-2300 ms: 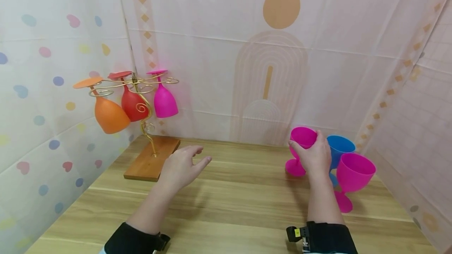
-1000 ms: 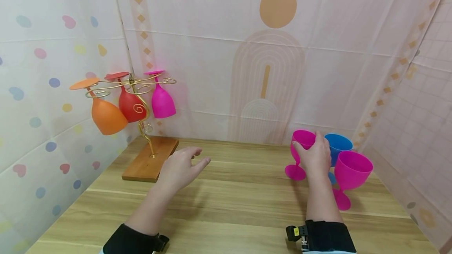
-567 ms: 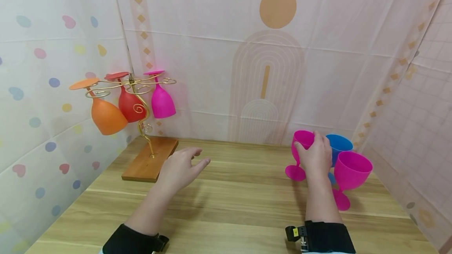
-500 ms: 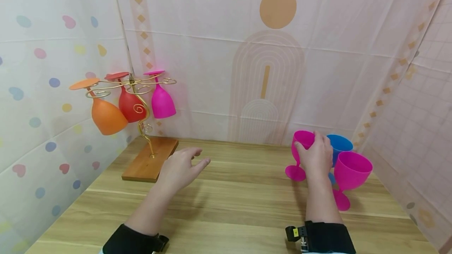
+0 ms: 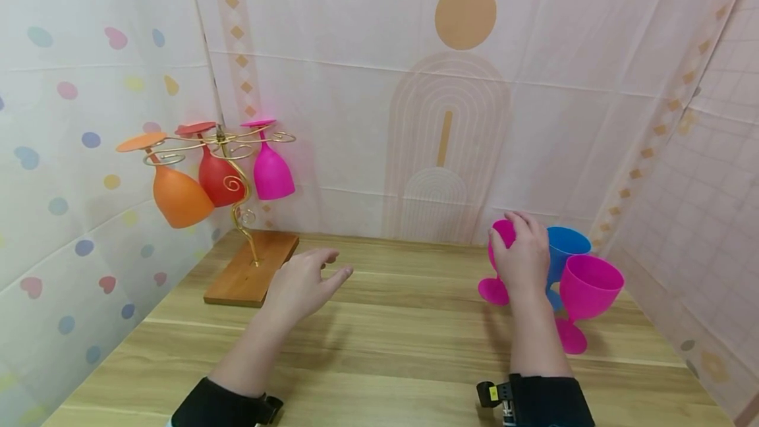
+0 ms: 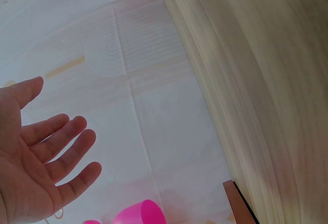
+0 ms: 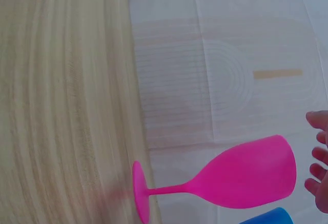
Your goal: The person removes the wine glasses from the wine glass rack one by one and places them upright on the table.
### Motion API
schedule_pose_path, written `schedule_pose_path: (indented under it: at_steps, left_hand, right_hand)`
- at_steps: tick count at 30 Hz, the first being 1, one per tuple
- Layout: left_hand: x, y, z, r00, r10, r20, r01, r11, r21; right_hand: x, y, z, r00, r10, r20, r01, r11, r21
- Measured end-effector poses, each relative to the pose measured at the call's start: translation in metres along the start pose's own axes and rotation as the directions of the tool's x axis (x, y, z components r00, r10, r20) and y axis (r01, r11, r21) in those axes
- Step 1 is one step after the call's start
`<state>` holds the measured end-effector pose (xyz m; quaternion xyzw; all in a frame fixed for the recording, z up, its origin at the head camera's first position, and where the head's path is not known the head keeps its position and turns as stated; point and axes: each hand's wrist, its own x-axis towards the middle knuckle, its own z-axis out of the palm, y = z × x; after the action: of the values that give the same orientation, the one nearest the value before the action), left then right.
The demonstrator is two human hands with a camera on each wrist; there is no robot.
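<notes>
My right hand (image 5: 524,256) is beside an upright pink goblet (image 5: 501,232) on the right of the table. In the right wrist view its loosely bent fingers (image 7: 319,155) show a small gap from that goblet's rim. A blue goblet (image 5: 568,249) and another pink goblet (image 5: 593,279) stand upright just to the right. My left hand (image 5: 304,282) hovers with relaxed fingers, holding nothing, by the wooden base (image 5: 246,285) of a gold wire rack (image 5: 242,199). Upside down on the rack hang an orange goblet (image 5: 180,196), a red goblet (image 5: 218,176) and a pink goblet (image 5: 274,173).
The wood-grain table (image 5: 403,335) spreads between both hands. Patterned curtains (image 5: 344,117) close off the back and sides. The rack's curled wire arms reach out above the left side of its base. Black bands with small cameras sit on both wrists.
My right hand has shifted slightly left and up, covering more of the near pink goblet and showing more of the blue one. The left hand and the rack keep their places.
</notes>
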<state>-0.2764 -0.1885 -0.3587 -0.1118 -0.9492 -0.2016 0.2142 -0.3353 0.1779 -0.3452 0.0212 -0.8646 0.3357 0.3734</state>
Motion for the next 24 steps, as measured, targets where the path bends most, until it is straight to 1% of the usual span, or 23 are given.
schedule_pose_path:
  at_steps: [3, 6, 9, 13, 17, 21, 24]
  left_hand:
    - [0.000, -0.001, 0.000, 1.000, -0.002, 0.003, 0.002, 1.000, -0.001]
    - [0.000, -0.001, 0.000, 1.000, -0.001, 0.003, 0.001, 1.000, 0.001]
    - [-0.001, -0.001, 0.000, 1.000, -0.001, -0.001, 0.001, 1.000, 0.003]
    - [-0.001, -0.001, 0.000, 1.000, -0.002, -0.004, 0.002, 1.000, 0.004]
    - [0.000, -0.001, 0.000, 1.000, -0.003, -0.001, 0.003, 1.000, 0.004]
    - [-0.001, -0.001, 0.000, 1.000, -0.007, 0.004, 0.007, 1.000, 0.002]
    - [-0.001, -0.001, 0.000, 1.000, -0.010, 0.004, 0.010, 1.000, 0.005]
  right_hand:
    - [0.000, 0.002, 0.006, 0.996, -0.089, -0.002, 0.089, 0.996, -0.007]
    - [0.001, 0.004, 0.011, 0.993, -0.115, 0.027, 0.116, 0.992, -0.047]
    - [0.000, 0.005, 0.012, 0.992, -0.086, 0.090, 0.095, 0.990, -0.107]
    - [-0.002, 0.007, 0.013, 0.984, -0.028, 0.177, 0.063, 0.978, -0.198]
    - [-0.001, 0.008, 0.013, 0.977, 0.026, 0.214, 0.030, 0.967, -0.255]
    - [0.001, 0.007, 0.008, 0.967, 0.092, 0.238, -0.024, 0.961, -0.275]
    - [0.002, 0.007, 0.003, 0.960, 0.127, 0.248, -0.055, 0.959, -0.280]
